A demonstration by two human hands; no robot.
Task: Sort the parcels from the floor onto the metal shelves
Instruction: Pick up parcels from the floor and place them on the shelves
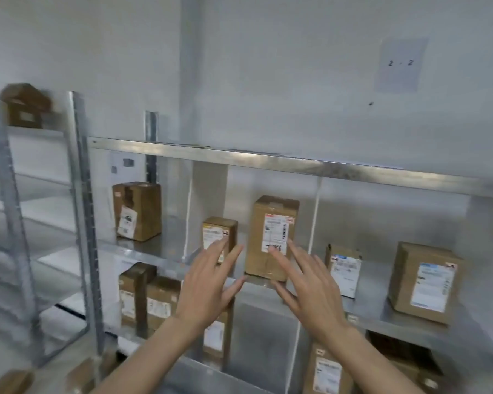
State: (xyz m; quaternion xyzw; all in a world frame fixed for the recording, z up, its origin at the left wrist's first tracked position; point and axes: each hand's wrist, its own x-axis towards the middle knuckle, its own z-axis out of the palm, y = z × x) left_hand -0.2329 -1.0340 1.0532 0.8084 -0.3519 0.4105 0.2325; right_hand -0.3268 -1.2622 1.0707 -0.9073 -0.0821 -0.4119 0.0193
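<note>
A tall brown parcel [271,237] with a white label stands upright on the middle metal shelf [382,314]. My left hand [208,285] and my right hand [310,288] are raised in front of it, fingers spread and straight, holding nothing. They sit just short of the parcel, one on each side. A smaller parcel [219,237] stands to its left, partly behind my left fingertips. Further parcels stand on the same shelf: one at the far left [137,210], and two at the right [346,270] [426,281].
More parcels [145,297] fill the shelf below, some hidden by my arms. A second metal rack [15,223] stands at the left with a box [24,106] on top. Parcels [9,382] lie on the floor at the bottom left. The top shelf rail [268,159] runs overhead.
</note>
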